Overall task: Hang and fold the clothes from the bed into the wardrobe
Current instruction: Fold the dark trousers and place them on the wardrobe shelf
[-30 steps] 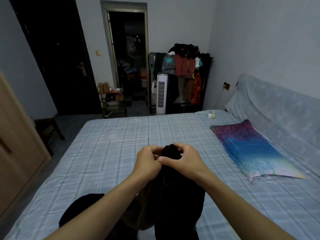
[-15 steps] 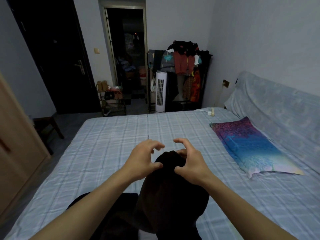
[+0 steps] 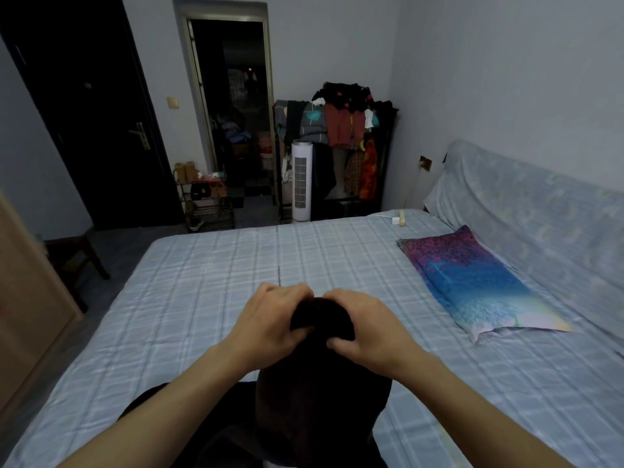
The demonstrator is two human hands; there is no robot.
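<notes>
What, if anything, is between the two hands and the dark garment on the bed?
Nothing visible stands between them. The left hand and the right hand both grip the bunched top of the dark garment, one on each side, over the checked bed.

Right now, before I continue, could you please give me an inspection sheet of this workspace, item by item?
Surface: bed with a pale plaid sheet, lying smooth.
Job's things: dark garment, held up by its bunched top, the rest hanging toward the near edge of the bed.
Clutter: colourful pillow on the right side of the bed.
Grippers: left hand and right hand both grip the garment's top, side by side.
Cables: white charger with a cord at the bed's far right corner.
Surroundings: tower fan, loaded clothes rack, shoe rack, dark door, wooden panel at the left.
</notes>
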